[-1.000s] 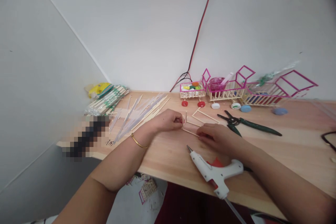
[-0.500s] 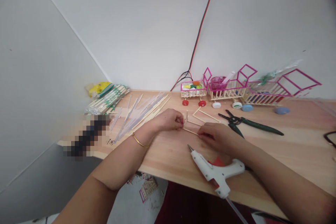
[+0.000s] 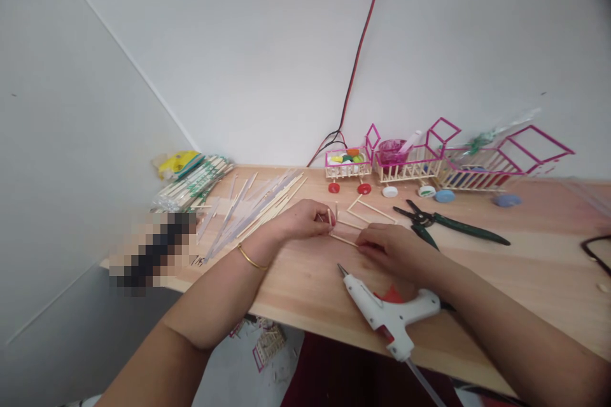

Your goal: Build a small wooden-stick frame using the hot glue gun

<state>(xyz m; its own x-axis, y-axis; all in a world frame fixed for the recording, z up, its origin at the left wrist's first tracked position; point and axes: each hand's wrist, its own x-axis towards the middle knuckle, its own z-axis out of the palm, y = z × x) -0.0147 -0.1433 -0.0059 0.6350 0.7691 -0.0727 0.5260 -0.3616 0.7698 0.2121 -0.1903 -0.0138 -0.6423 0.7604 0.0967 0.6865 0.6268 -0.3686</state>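
At the middle of the table, my left hand pinches a short upright wooden stick at the corner of a small stick frame. My right hand is closed on the frame's near side, its fingertips partly hiding the stick end. Another short stick stands upright at the frame's far corner. Just behind lies a second bent stick frame. In front of my hands a white hot glue gun rests on its side, nozzle pointing away.
Loose sticks and clear glue sticks lie to the left, beside packaged sticks. Green-handled pliers lie at right. Behind stand small stick carts with pink rims and bottle-cap wheels. The wooden table ends close to me.
The view has shifted slightly. My left fingers have moved a little at the short upright stick; my right hand keeps its hold on the frame.
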